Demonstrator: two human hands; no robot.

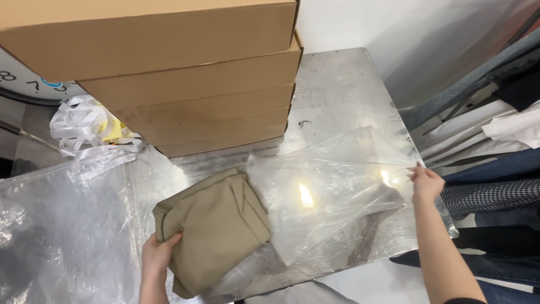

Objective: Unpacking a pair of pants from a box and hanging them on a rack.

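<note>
A stack of flat cardboard boxes [191,73] filled the twelve o'clock end of the steel table [343,90], with a clear plastic bag [332,197] spread below it toward three o'clock. The folded khaki garment [216,225] lay at the bag's nine o'clock, its corner at the mouth. The left hand [157,253] clasped the garment's eight o'clock edge, fingers closed over it; the right hand [426,183] pinched the bag's three o'clock edge.

Brown flat boxes [197,79] stacked rear-left; clear polybag [332,191] ctr (glossy).
</note>
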